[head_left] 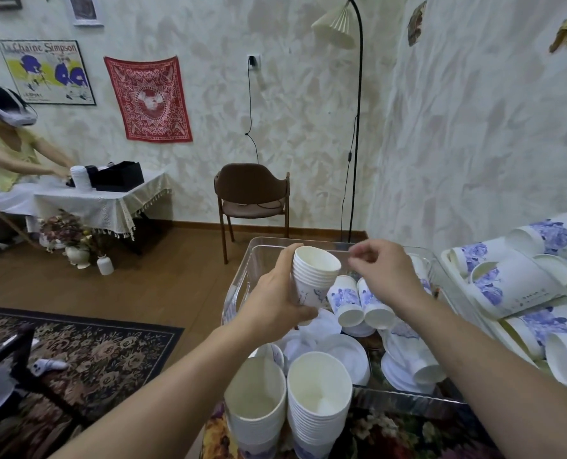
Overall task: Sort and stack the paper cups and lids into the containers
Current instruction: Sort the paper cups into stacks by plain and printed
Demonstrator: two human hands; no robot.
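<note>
My left hand [277, 303] grips a small stack of white paper cups [313, 276] with blue print, held above a clear plastic bin [242, 286]. Just right of the stack's rim hovers my right hand [384, 270], fingers loosely curled and holding nothing. Inside the bin lie loose small cups [348, 303] on their sides and several white lids [345, 356]. Two upright stacks of cups [318, 392] stand at the bin's near edge. At the right, a white tray [446, 260] holds large blue-flowered cups [513, 283] lying on their sides.
A brown chair [252, 197] and a floor lamp [355, 127] stand by the wall behind the bin. At the far left another person works at a cloth-covered table [103, 200]. A patterned rug [86, 352] covers the floor at the lower left.
</note>
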